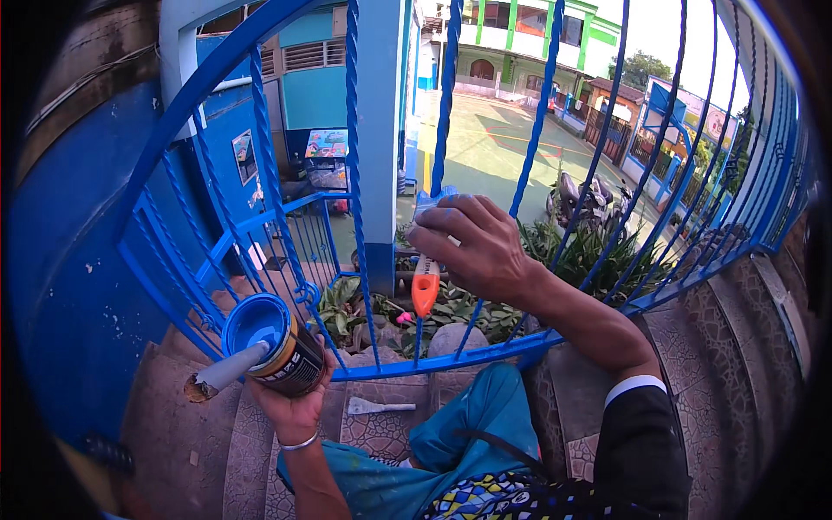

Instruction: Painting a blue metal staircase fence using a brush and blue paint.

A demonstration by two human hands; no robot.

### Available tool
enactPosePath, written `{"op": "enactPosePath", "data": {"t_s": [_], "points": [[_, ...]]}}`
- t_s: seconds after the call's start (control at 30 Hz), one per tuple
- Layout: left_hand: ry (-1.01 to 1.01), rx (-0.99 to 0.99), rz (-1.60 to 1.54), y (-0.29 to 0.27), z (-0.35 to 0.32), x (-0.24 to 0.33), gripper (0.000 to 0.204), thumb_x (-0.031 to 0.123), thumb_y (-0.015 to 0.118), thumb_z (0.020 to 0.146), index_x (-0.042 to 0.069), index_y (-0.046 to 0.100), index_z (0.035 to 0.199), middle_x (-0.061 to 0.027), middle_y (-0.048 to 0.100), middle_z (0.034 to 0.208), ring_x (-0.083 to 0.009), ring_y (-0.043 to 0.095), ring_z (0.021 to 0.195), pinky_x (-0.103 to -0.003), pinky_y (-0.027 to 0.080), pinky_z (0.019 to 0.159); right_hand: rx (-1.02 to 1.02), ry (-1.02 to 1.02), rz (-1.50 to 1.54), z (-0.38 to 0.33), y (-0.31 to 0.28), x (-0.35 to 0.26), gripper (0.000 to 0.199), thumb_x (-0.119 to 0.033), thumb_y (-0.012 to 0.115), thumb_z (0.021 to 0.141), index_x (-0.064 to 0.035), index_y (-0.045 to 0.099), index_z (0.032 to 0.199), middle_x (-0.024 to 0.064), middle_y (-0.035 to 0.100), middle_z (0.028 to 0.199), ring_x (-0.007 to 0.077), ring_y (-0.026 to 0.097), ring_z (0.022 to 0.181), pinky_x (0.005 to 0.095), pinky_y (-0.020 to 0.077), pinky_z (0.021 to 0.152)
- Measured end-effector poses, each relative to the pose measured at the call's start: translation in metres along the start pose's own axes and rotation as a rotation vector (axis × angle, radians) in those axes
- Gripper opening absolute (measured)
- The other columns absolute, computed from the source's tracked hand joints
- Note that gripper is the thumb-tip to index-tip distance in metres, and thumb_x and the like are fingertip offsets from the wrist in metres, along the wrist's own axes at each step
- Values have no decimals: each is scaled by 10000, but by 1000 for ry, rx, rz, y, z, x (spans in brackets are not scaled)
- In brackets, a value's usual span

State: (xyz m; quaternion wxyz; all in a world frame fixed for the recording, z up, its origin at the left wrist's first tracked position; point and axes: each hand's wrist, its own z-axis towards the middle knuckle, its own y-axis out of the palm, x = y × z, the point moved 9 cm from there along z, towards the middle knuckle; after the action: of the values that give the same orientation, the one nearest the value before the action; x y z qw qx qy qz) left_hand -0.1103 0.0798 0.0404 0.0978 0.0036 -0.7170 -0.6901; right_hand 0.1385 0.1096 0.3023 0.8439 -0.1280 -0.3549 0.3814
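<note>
Up close, orange-handled brush [425, 282] in right hand [477, 251] meets blue railing [446, 113].

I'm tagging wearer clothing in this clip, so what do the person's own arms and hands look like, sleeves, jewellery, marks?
The left hand is bare, with a thin silver bangle at the wrist and no sleeve showing. The right hand has blue paint smears on its fingers; that forearm is bare up to a pushed-up dark sleeve with a white cuff.
</note>
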Motion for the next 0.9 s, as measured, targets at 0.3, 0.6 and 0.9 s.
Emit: {"op": "enactPosePath", "data": {"t_s": [0.3, 0.6, 0.9], "points": [[-16, 32, -12, 5, 0, -4, 856, 693, 579, 904, 82, 507, 1500, -238, 570, 1447, -490, 492, 1363, -638, 436, 1085, 97, 262, 343, -119, 17, -15, 347, -49, 766, 784, -87, 721, 1126, 113, 689, 1191, 337, 671, 1128, 435, 587, 914], [2, 14, -8, 10, 5, -11, 845, 696, 601, 885, 99, 534, 1480, -218, 587, 1426, -472, 495, 1359, -627, 440, 1076, 887, 889, 491, -142, 5, 30, 199, 74, 749, 881, 35, 680, 1064, 187, 725, 1141, 250, 738, 984, 355, 601, 832], [-11, -18, 22, 4, 12, -14, 864, 653, 629, 890, 65, 487, 1507, -276, 521, 1462, -487, 471, 1390, -644, 430, 1106, 1130, 1094, 690, -165, 20, 11, 162, 37, 708, 926, 34, 619, 1061, 195, 711, 1090, 217, 719, 943, 329, 596, 788]]}}
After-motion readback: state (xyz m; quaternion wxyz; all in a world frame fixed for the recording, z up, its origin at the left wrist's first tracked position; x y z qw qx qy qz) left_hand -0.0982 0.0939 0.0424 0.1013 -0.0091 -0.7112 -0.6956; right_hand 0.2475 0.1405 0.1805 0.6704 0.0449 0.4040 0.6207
